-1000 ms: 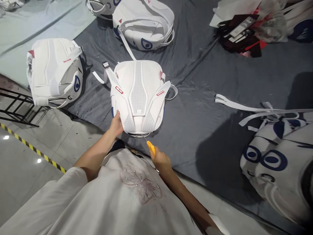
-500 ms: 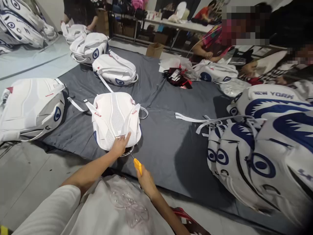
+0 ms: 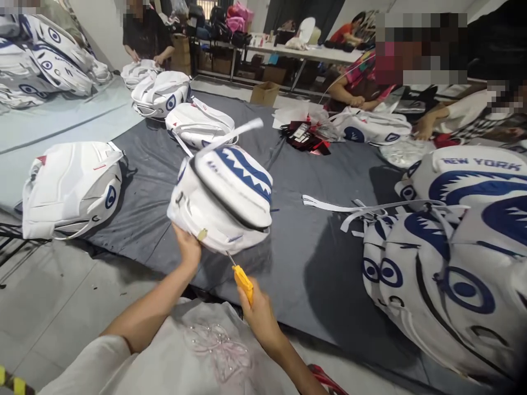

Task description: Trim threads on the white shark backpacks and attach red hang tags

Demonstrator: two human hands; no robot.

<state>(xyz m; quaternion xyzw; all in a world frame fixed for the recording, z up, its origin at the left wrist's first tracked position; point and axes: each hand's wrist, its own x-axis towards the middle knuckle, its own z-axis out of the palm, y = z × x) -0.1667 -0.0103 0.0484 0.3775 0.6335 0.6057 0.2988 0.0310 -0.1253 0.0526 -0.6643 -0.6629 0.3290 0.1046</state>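
A white backpack (image 3: 214,214) with a blue saw-tooth pattern is tilted up in front of me, its front side showing and slightly blurred. My left hand (image 3: 188,249) grips its lower left edge, with the fingers partly hidden by the bag. A loose white strap (image 3: 241,133) swings above the bag. In my right hand (image 3: 260,315), closed round the handle, is a yellow-handled tool (image 3: 244,284) with a thin metal tip. That tip points at the bag's lower edge; whether it touches, I cannot tell.
A dark cloth (image 3: 284,252) covers the table. Another white backpack (image 3: 74,186) lies at left, and several stand piled at right (image 3: 457,258). Dark tags (image 3: 302,134) lie toward the back. A co-worker's hands (image 3: 358,102) are at the far right side, and another person (image 3: 148,38) stands at the back left.
The backpack lay flat with its straps upward; now it is turned over and lifted, front showing. My left hand moved from its back panel to its lower left edge. My right hand keeps the tool.
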